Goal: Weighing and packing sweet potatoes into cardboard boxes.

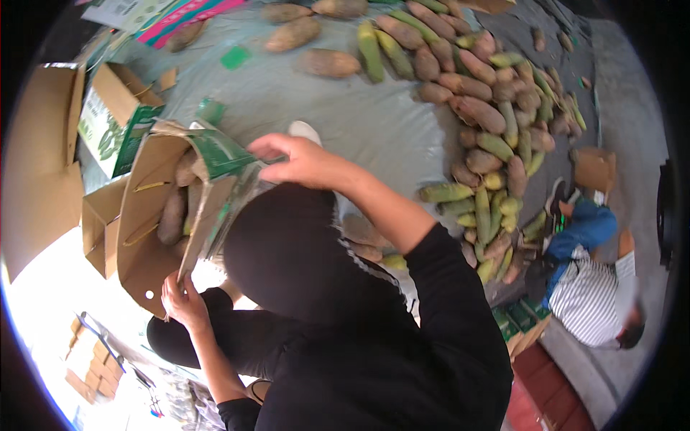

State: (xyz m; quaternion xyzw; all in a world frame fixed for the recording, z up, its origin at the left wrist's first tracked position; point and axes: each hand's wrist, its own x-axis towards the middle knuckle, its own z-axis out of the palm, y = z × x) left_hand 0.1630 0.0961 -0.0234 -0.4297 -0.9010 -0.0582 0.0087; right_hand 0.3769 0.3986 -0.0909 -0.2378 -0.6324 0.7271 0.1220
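A cardboard box [147, 237] with a green printed outside stands tilted against my leg, its mouth facing up. Several muddy, long root vegetables [172, 215] lie inside it. My left hand [185, 302] grips the box's near rim, fingers closed over the edge. At the far corner my right hand [302, 161] has its fingers and thumb closed at the green flap [219, 152]; the fingertips are partly hidden there.
A large heap of green and brownish root vegetables [496, 136] spreads over a plastic sheet [392, 136] to the right. Other cardboard boxes [118, 111] stand at left. A person in a striped shirt [586, 291] sits at the right. Stacked cartons [93, 363] appear at lower left.
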